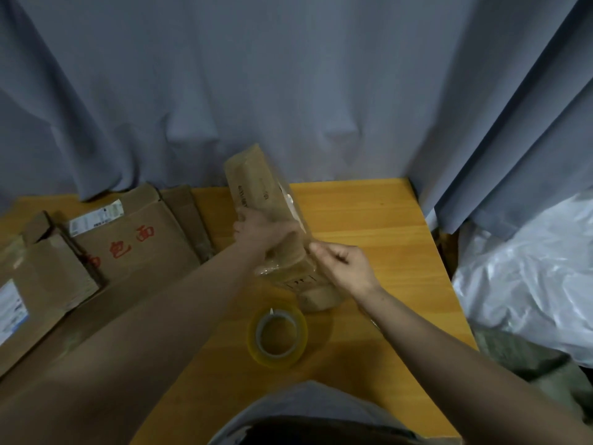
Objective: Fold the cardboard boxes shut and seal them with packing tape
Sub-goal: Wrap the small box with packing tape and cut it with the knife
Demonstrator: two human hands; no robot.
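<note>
A long narrow cardboard box point(256, 184) stands tilted on the wooden table point(369, 213), its near end down on the tabletop and its far end raised. My left hand point(263, 229) grips the box around its middle from the left. My right hand point(343, 264) pinches a strip of clear tape at the box's right edge. Loose clear tape wraps the lower part of the box. A roll of clear packing tape point(278, 335) lies flat on the table just in front of the box.
Flattened and folded cardboard boxes point(134, 239) with red characters and white labels lie stacked at the table's left. A grey curtain point(288, 85) hangs behind. A white plastic sheet point(529, 274) lies beyond the table's right edge.
</note>
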